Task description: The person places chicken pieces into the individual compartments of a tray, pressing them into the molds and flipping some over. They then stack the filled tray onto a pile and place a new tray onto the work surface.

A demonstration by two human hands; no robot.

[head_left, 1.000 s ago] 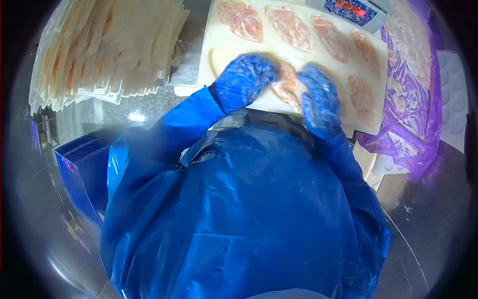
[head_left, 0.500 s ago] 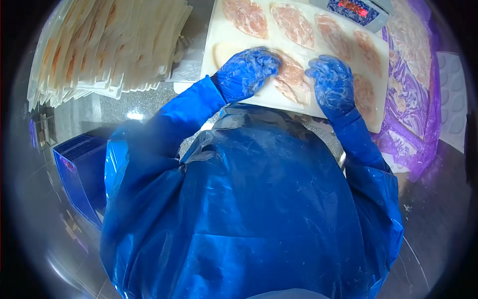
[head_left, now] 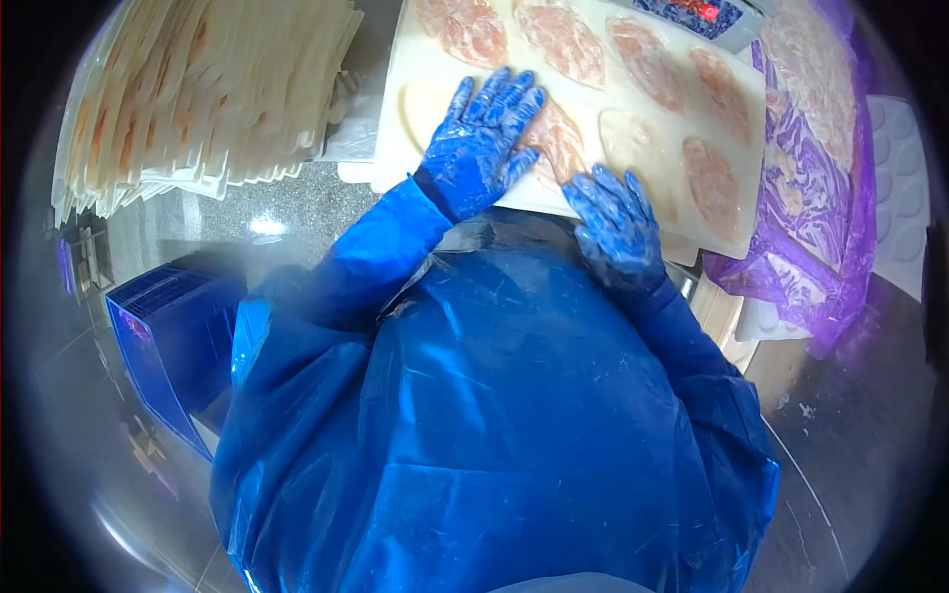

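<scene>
A white tray [head_left: 395, 148] with leaf-shaped hollows lies in front of me, several hollows filled with pale pink raw meat. Between my two blue-gloved hands is a piece of meat [head_left: 557, 143] in a front hollow. My left hand [head_left: 478, 138] rests flat with fingers spread over the tray, its thumb touching the left side of that meat. At the tray's front edge, my right hand [head_left: 620, 217] is open, fingers stretched out near the lower right end of the same piece. Parts of this hollow are hidden by my hands.
A tall row of stacked white trays [head_left: 208, 89] stands at the left. Behind the tray is a scale with a red display [head_left: 704, 10]. To the right, a purple plastic bag [head_left: 820, 247] holds more raw meat [head_left: 811, 69]. A blue crate [head_left: 178, 336] sits lower left.
Both hands have opened from curled to spread fingers. My right hand has moved left and toward me, uncovering an unfilled hollow. The tray has shifted slightly left.
</scene>
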